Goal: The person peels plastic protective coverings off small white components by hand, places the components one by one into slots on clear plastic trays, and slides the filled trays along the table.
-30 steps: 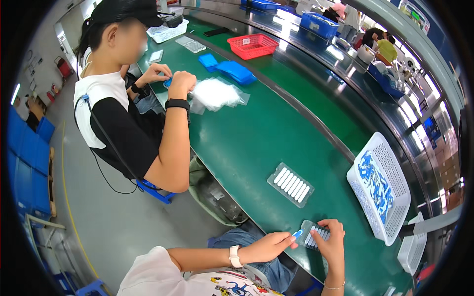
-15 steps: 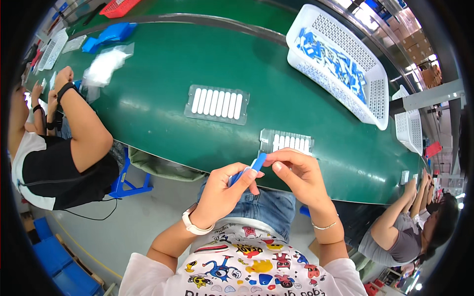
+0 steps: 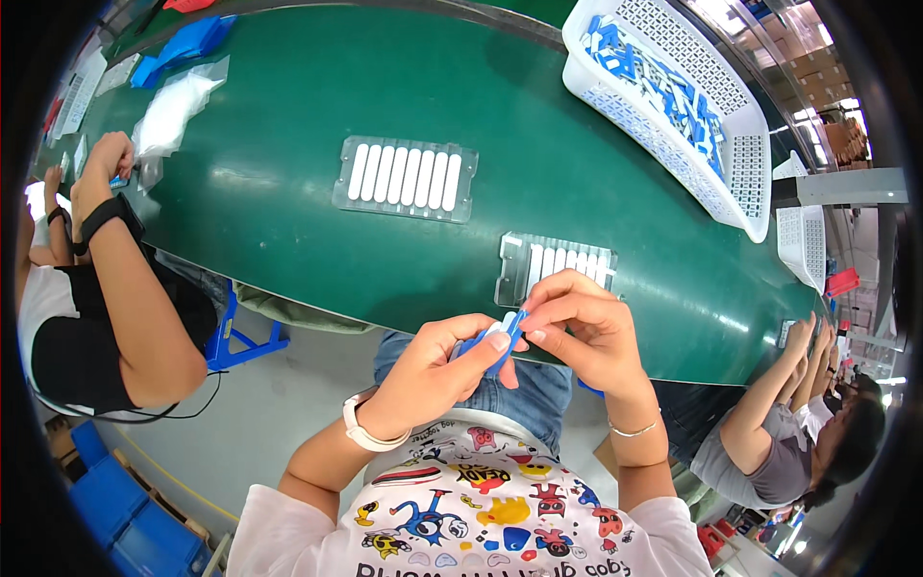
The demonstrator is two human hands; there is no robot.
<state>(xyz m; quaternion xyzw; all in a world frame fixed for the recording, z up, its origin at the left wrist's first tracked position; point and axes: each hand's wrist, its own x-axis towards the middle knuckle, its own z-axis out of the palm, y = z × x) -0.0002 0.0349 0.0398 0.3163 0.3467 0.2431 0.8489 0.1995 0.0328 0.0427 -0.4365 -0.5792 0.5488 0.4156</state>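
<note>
In front of my waist, my left hand (image 3: 431, 365) is closed around small blue-and-white strip-shaped pieces (image 3: 503, 346), with its thumb pressed on top. My right hand (image 3: 588, 322) pinches the upper blue edge of these pieces between thumb and fingertips. My fingers partly hide them, so how many there are cannot be made out. Just beyond my right hand lies a clear plastic tray (image 3: 512, 272) with a row of white rounded strips (image 3: 561, 262). Farther off to the left, another clear tray (image 3: 465, 204) holds several similar white strips (image 3: 404, 177).
A white perforated basket (image 3: 639, 139) full of blue-and-white pieces stands at the far right of the green table (image 3: 288, 115). Clear plastic bags (image 3: 173, 115) and blue bags (image 3: 187, 48) lie far left. Co-workers sit on both sides; the left one's arm (image 3: 130, 288) is at the table edge.
My right fingers have drawn in over the blue end of the pieces, and more white shows on top. The whole view has shifted slightly; the trays have stayed put on the table.
</note>
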